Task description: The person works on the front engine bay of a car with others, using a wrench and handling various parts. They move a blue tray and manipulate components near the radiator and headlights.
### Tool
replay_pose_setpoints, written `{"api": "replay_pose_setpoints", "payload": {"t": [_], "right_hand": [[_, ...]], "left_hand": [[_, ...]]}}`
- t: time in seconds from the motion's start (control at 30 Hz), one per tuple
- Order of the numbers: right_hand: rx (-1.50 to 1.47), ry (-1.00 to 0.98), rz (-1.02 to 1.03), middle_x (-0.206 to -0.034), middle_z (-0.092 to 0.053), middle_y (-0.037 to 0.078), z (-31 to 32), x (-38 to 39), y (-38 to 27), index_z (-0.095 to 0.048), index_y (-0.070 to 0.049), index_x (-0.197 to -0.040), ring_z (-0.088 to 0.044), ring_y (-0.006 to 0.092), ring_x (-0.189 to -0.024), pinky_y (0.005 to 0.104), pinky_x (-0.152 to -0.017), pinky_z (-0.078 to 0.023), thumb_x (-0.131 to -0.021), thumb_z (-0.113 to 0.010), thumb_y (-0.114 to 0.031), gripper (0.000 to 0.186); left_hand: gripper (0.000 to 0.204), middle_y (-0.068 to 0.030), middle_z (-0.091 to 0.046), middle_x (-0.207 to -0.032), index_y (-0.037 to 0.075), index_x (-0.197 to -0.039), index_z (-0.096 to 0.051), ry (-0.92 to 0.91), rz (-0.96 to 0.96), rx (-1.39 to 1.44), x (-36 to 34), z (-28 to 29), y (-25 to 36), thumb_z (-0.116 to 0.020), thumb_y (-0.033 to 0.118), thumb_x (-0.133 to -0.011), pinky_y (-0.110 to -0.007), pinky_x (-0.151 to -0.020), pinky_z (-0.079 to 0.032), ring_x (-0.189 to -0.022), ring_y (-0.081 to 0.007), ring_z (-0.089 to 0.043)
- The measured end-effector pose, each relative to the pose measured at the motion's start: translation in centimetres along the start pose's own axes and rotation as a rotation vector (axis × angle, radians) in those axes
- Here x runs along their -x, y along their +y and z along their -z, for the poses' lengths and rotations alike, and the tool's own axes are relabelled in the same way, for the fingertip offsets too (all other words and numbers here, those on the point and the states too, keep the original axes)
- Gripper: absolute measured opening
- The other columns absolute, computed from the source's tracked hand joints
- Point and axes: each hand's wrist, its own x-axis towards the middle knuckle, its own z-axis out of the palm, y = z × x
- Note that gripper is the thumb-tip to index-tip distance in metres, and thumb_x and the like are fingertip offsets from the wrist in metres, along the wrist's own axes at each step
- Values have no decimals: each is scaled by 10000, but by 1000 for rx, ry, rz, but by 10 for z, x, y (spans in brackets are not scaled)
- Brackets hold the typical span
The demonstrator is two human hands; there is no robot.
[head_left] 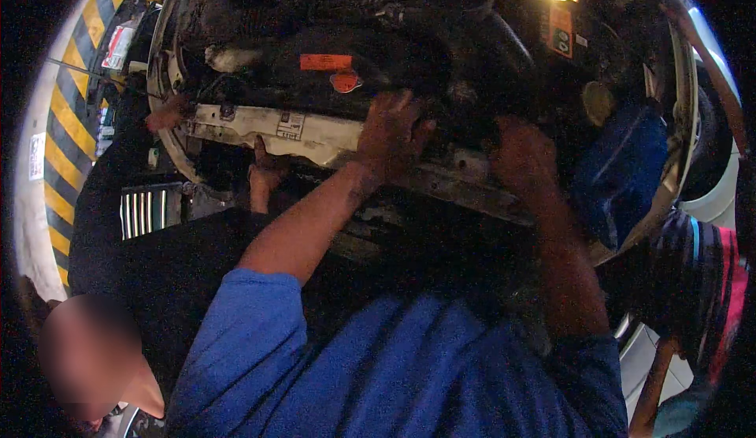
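We locate the pale crossmember (327,140) along the front of the engine bay (279,79), beneath the left hand (392,127) and beside the right hand (523,153). Left fingers bend forward; right fingers are shadowed. We cannot tell whether either pinches anything.

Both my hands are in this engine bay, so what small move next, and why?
Perhaps ease your right hand back slightly to see what it covers: it sits in deep shadow at the front, and I can't tell whether it grips anything. Go gently, since a co-worker's hand is at the lower edge of the pale crossbar, left of your left hand.
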Motion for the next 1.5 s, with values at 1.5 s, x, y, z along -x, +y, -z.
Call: {"api": "replay_pose_setpoints", "payload": {"t": [1.5], "right_hand": [[-86, 269, 314, -861, -554, 181, -41, 9, -46, -597, -66, -940, -586, 390, -807, 477, -694, -493, -796, -514, -63, 167]], "left_hand": [[356, -131, -521, -1280, 84, -1224, -561, -82, -105, -136, -24, 6, 21, -433, 257, -941, -494, -1034, -308, -1254, -340, -399]]}}
